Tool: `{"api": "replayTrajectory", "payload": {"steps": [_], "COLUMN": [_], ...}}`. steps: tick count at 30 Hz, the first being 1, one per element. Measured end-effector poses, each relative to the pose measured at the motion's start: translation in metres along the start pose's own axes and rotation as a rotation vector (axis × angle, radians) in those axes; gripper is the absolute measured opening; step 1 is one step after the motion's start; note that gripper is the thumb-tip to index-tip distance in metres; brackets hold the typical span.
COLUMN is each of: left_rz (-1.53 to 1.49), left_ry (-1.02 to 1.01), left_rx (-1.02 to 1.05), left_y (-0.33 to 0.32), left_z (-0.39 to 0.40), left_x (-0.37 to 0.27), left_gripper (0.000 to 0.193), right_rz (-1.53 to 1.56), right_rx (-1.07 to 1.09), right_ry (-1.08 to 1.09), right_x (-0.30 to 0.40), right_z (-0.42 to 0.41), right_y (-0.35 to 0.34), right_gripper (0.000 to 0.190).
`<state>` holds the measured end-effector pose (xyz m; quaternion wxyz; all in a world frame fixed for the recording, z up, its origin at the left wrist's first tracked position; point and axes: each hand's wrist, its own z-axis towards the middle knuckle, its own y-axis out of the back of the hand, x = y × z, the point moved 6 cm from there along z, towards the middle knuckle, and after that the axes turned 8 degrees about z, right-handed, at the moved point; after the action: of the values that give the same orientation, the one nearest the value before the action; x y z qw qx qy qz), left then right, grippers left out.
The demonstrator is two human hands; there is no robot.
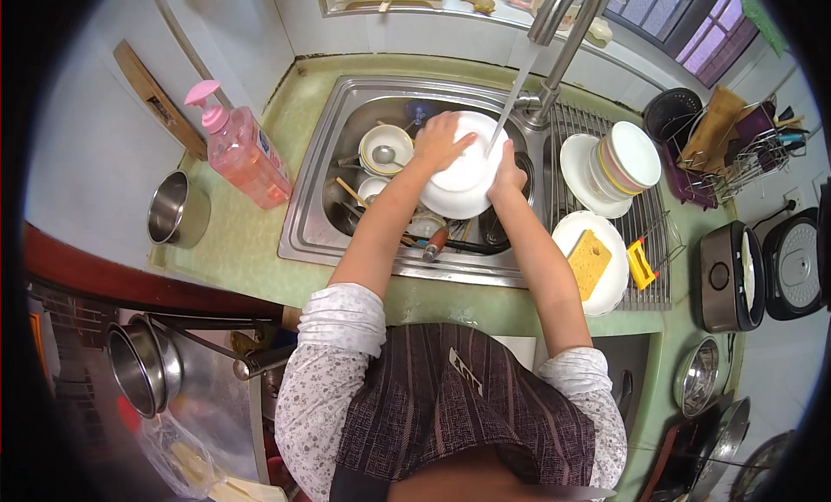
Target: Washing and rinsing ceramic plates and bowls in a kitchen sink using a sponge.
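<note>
A white plate [464,193], bottom side seemingly up, is tilted under the running faucet [552,21] over the steel sink [311,184]. My left hand [445,142] lies spread on its upper left part, fingers against the surface. With my right hand [509,176] I grip the plate's right edge. Water strikes the plate between both hands. Below and left of it in the sink are stacked bowls [387,138] with a metal spoon, chopsticks [350,192] and a wooden-handled utensil [436,242]. The plate and my forearms hide part of the sink.
Right of the sink, a rack [656,242] bears stacked bowls [633,158], a plate with a yellow sponge [589,262] and a yellow-handled peeler [641,264]. A pink soap bottle [247,155] and a steel pot [178,210] stand left. A rice cooker [724,275] is far right.
</note>
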<state>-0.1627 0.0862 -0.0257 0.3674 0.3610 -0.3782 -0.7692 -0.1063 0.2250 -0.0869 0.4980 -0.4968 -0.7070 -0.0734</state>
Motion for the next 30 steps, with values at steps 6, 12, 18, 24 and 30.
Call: {"api": "replayTrajectory", "payload": {"steps": [6, 12, 18, 24, 30], "left_rz": [-1.025, -0.75, -0.889, -0.799, -0.684], "left_ry": [0.566, 1.063, 1.174, 0.97, 1.163], "left_rx": [0.391, 0.001, -0.07, 0.077, -0.163], "left_y": [-0.054, -0.024, -0.05, -0.012, -0.02], "left_z": [-0.047, -0.049, -0.052, -0.041, -0.047], "left_x": [0.055, 0.066, 0.095, 0.046, 0.071], "left_gripper": [0.064, 0.054, 0.051, 0.048, 0.053], "right_rz": [-0.144, 0.025, 0.001, -0.032, -0.612], "right_rx": [0.028, 0.046, 0.064, -0.028, 0.057], "right_ry": [0.072, 0.024, 0.008, 0.01, 0.303], "right_x": [0.009, 0.006, 0.014, 0.01, 0.004], "right_z": [0.002, 0.006, -0.015, -0.002, -0.003], "right_y": [0.006, 0.008, 0.002, 0.02, 0.013], "right_gripper": [0.052, 0.057, 0.059, 0.063, 0.077]}}
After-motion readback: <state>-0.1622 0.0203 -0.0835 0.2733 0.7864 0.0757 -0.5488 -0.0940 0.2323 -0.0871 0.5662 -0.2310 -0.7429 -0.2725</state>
